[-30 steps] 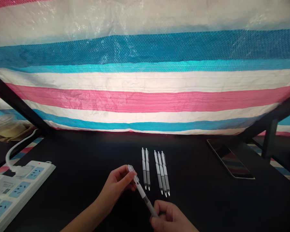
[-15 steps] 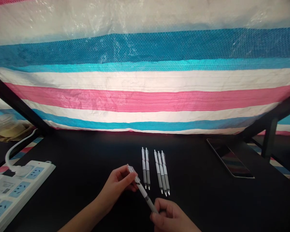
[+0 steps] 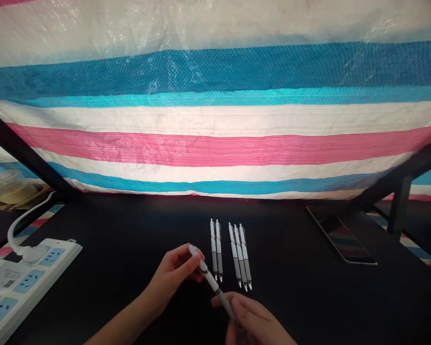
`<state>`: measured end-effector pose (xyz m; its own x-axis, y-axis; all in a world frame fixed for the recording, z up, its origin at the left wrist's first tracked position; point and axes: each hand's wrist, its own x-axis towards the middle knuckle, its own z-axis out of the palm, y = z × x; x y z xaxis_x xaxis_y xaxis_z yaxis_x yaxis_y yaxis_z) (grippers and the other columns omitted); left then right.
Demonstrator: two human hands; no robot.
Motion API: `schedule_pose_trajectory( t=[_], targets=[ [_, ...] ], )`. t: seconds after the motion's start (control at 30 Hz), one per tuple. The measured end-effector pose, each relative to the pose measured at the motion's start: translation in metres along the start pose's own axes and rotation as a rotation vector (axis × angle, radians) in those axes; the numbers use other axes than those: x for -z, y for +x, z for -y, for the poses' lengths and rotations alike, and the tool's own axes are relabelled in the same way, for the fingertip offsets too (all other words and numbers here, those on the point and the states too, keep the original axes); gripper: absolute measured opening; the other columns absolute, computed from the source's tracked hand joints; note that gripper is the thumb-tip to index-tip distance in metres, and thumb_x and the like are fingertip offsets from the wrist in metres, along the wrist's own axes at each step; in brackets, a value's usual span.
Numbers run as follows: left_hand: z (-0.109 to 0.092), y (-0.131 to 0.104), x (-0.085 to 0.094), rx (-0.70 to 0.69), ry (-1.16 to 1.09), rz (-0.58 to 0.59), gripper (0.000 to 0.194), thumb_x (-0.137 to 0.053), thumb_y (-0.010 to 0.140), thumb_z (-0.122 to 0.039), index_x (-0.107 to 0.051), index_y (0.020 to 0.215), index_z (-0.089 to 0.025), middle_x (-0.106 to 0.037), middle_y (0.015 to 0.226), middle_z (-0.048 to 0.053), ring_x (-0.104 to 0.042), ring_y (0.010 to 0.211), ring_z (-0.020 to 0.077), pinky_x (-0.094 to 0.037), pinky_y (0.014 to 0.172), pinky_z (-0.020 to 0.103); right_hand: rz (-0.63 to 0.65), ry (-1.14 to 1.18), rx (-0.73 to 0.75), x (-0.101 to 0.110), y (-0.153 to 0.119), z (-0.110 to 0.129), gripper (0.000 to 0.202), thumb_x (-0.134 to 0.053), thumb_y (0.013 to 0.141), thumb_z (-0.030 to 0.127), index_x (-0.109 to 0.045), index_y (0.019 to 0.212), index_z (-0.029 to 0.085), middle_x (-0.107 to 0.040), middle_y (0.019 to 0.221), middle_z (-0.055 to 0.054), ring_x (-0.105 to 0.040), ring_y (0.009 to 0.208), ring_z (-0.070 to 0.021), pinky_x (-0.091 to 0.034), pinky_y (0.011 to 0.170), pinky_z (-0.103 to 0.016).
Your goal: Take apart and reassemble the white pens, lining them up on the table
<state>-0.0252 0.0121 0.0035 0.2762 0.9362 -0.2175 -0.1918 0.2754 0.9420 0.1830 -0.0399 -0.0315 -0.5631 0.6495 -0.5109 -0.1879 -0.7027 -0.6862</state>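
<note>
A white and grey click pen [image 3: 210, 279] slants between my two hands over the black table. My left hand [image 3: 175, 274] pinches its upper end near the clear top and clip. Around the grey grip at the lower end, my right hand [image 3: 253, 316] is closed, with thumb and fingers on either side and the tip partly hidden. Just beyond my hands lie more pens of the same kind: a pair [image 3: 216, 249] on the left and a group of three [image 3: 240, 256] on the right, all roughly parallel with tips towards me.
A white power strip [image 3: 50, 282] with a plugged-in cable is at the left edge. A dark phone [image 3: 341, 235] lies at the right. Behind the table [image 3: 129, 230] hangs a striped sheet [image 3: 215, 148]. A plastic cup [image 3: 10, 187] stands at far left.
My right hand has shifted its fingers on the pen's grip; its index finger now reaches out under the barrel. My left hand and the lying pens are nearly unchanged.
</note>
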Motion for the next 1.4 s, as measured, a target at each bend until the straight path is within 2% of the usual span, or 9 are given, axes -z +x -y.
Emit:
schedule_pose_trajectory(
  t=[0.17,0.4,0.5,0.6,0.77,0.97,1.1,1.27,1.4],
  targets=[
    [-0.0007,0.0004,-0.0020,-0.006,0.002,-0.018,0.020,-0.067,0.086,-0.036,-0.068,0.085,-0.016,-0.063,0.077,0.002,-0.060,0.070,0.0130,-0.050,0.063,0.022,0.040,-0.091,-0.021,0.0055,0.0025,-0.0011,0.062,-0.069,0.066,0.073,-0.042,0.087,0.021,-0.064,0.054,0.002,-0.044,0.037,-0.0047,-0.022,0.041,-0.017],
    [0.0013,-0.0002,-0.0018,-0.008,0.006,0.009,0.022,-0.066,0.087,-0.037,-0.068,0.085,-0.015,-0.063,0.076,0.003,-0.060,0.068,0.0134,-0.050,0.063,0.024,0.020,-0.087,-0.039,-0.0005,-0.0035,0.0063,0.065,-0.060,0.072,0.075,-0.060,0.084,0.011,-0.057,0.053,0.002,-0.044,0.041,-0.0050,-0.024,0.042,-0.019],
    [0.0014,0.0003,-0.0011,-0.019,0.020,-0.019,0.021,-0.066,0.087,-0.036,-0.068,0.086,-0.015,-0.064,0.077,0.003,-0.061,0.070,0.0133,-0.050,0.064,0.023,0.025,-0.135,-0.004,0.0010,-0.0022,0.0055,0.066,-0.064,0.069,0.074,-0.053,0.097,0.015,-0.060,0.054,0.003,-0.042,0.040,-0.0054,-0.022,0.041,-0.019],
    [0.0001,0.0006,-0.0017,-0.024,0.013,-0.028,0.021,-0.067,0.086,-0.036,-0.068,0.086,-0.016,-0.063,0.077,0.002,-0.060,0.070,0.0133,-0.050,0.064,0.023,0.022,-0.161,0.004,0.0036,-0.0006,0.0025,0.059,-0.069,0.068,0.070,-0.044,0.088,0.020,-0.061,0.054,0.004,-0.044,0.041,-0.0050,-0.024,0.043,-0.017],
    [-0.0021,0.0001,-0.0030,-0.020,0.002,-0.003,0.022,-0.067,0.086,-0.037,-0.068,0.084,-0.015,-0.062,0.076,0.002,-0.059,0.068,0.0135,-0.050,0.062,0.023,0.005,-0.156,-0.041,0.0024,0.0000,0.0009,0.067,-0.058,0.070,0.078,-0.057,0.084,0.013,-0.059,0.056,0.001,-0.046,0.044,-0.0059,-0.024,0.044,-0.018],
    [-0.0033,-0.0001,-0.0038,-0.013,0.019,-0.010,0.022,-0.067,0.086,-0.037,-0.068,0.084,-0.015,-0.062,0.076,0.003,-0.059,0.070,0.0140,-0.050,0.064,0.024,0.019,-0.163,-0.005,0.0028,-0.0011,0.0028,0.060,-0.069,0.067,0.070,-0.045,0.087,0.020,-0.061,0.053,0.003,-0.044,0.041,-0.0055,-0.024,0.044,-0.018],
    [-0.0030,-0.0017,-0.0043,-0.010,0.016,0.000,0.022,-0.066,0.086,-0.037,-0.067,0.084,-0.015,-0.061,0.076,0.003,-0.058,0.070,0.0140,-0.050,0.064,0.025,0.007,-0.145,-0.035,0.0016,-0.0014,0.0039,0.065,-0.057,0.071,0.077,-0.056,0.086,0.014,-0.060,0.056,0.000,-0.046,0.043,-0.0068,-0.024,0.043,-0.020],
    [-0.0007,-0.0010,-0.0041,-0.022,0.024,-0.006,0.022,-0.066,0.087,-0.037,-0.067,0.084,-0.015,-0.062,0.076,0.003,-0.059,0.070,0.0143,-0.050,0.064,0.025,0.001,-0.201,0.011,0.0022,-0.0011,0.0038,0.057,-0.070,0.068,0.067,-0.048,0.086,0.018,-0.059,0.053,0.004,-0.040,0.041,-0.0050,-0.023,0.046,-0.019],
    [-0.0009,-0.0008,-0.0046,-0.023,0.017,0.010,0.023,-0.066,0.087,-0.037,-0.067,0.084,-0.015,-0.062,0.075,0.003,-0.059,0.068,0.0141,-0.050,0.063,0.025,0.036,-0.179,-0.004,0.0007,-0.0032,0.0076,0.059,-0.063,0.072,0.072,-0.055,0.082,0.014,-0.056,0.052,0.003,-0.042,0.043,-0.0055,-0.023,0.046,-0.020]
  ],
)
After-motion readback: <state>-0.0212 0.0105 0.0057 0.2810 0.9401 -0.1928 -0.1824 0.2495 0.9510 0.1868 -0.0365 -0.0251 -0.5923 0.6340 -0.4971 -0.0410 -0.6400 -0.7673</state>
